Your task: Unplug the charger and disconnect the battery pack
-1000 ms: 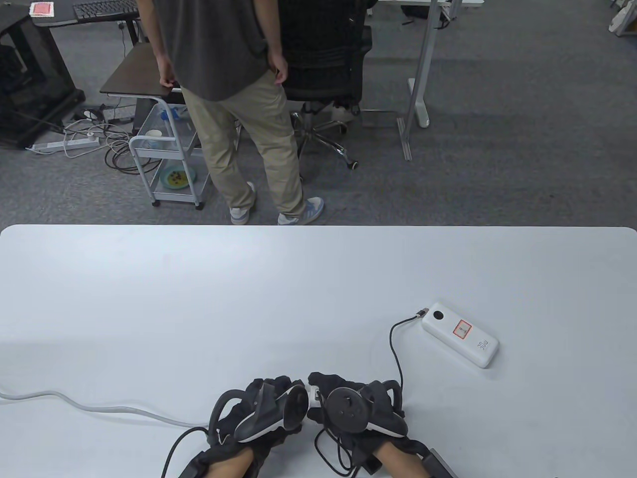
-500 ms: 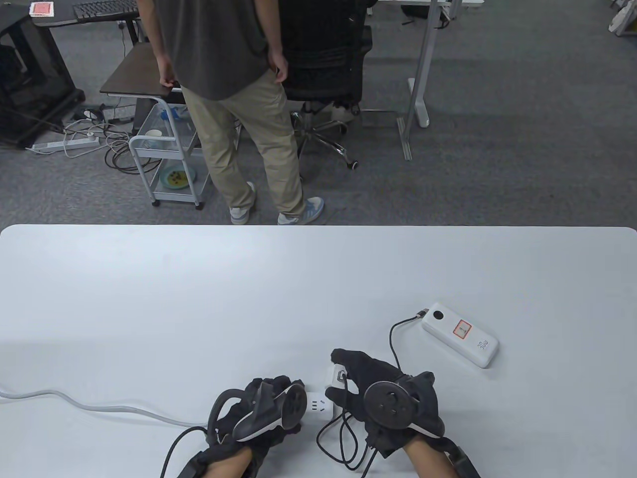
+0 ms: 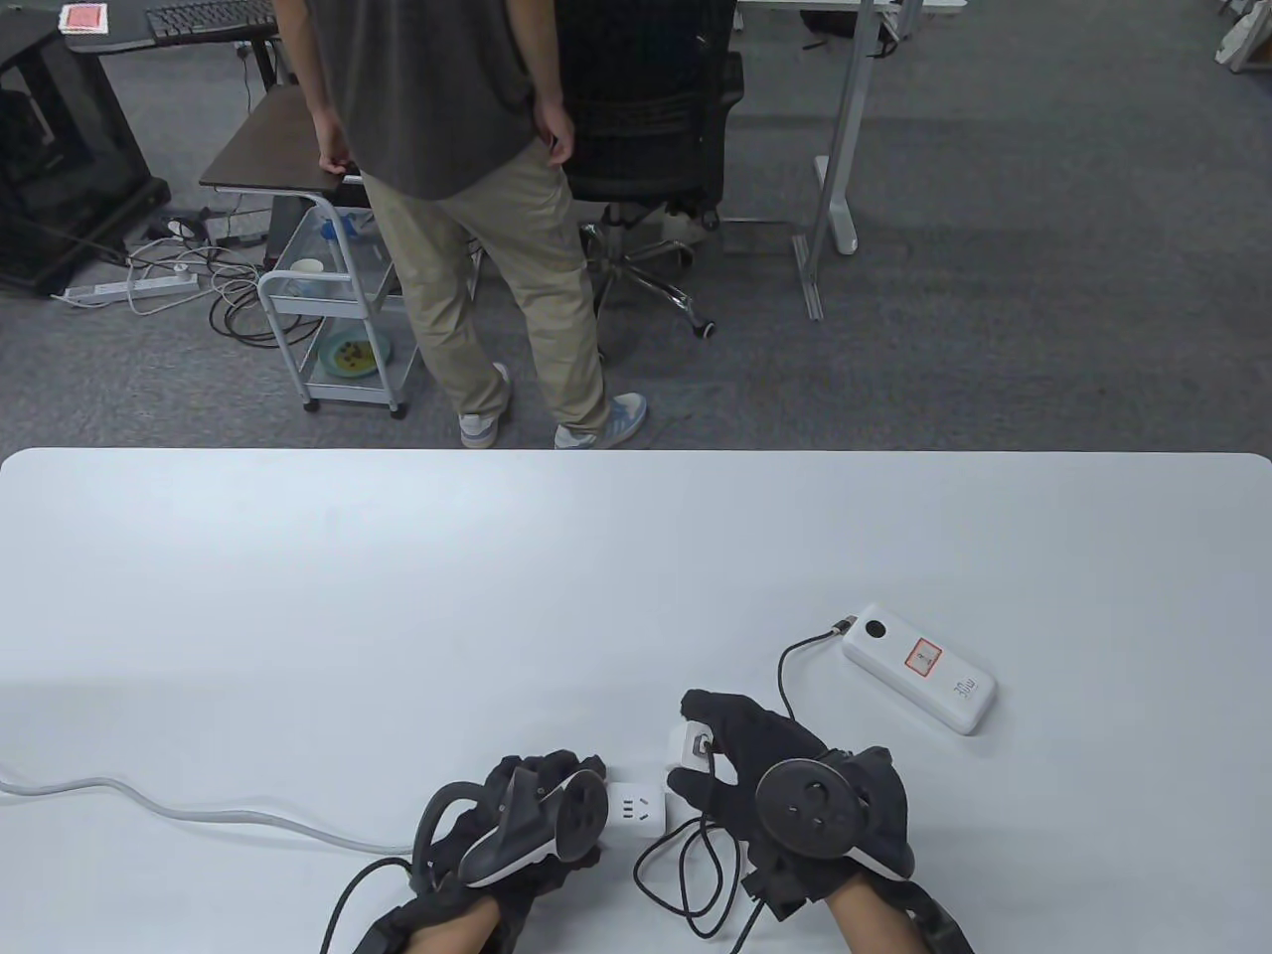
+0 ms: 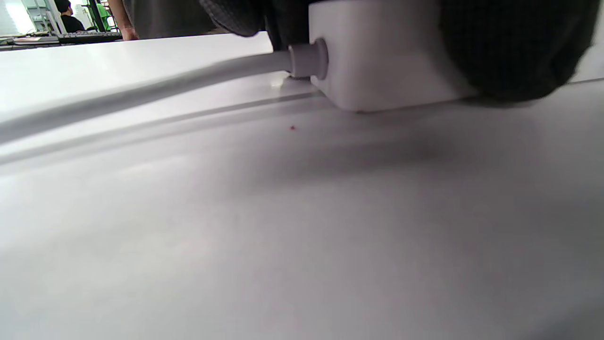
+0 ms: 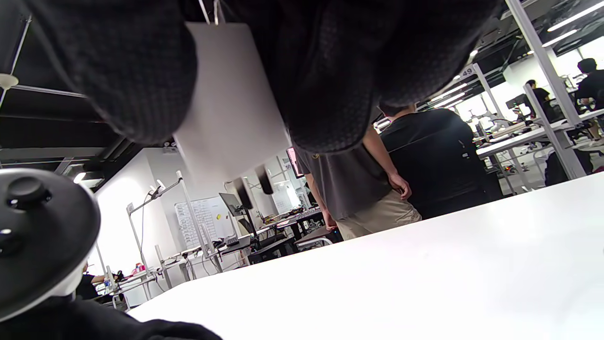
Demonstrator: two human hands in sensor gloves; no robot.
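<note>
Right hand (image 3: 785, 795) grips the charger (image 3: 693, 747), lifted apart from the socket block (image 3: 636, 810). Left hand (image 3: 517, 825) presses that block down near the frame's bottom edge; open table (image 3: 397, 596) lies above.

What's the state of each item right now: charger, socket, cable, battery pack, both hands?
charger: unplugged, lifted off the socket, prongs bare.
power strip socket: vacant, on the table.
black cable: plugged into the battery pack.
battery pack: flat on the table, untouched.
right hand: grips the charger.
left hand: holds the power strip down.
</note>
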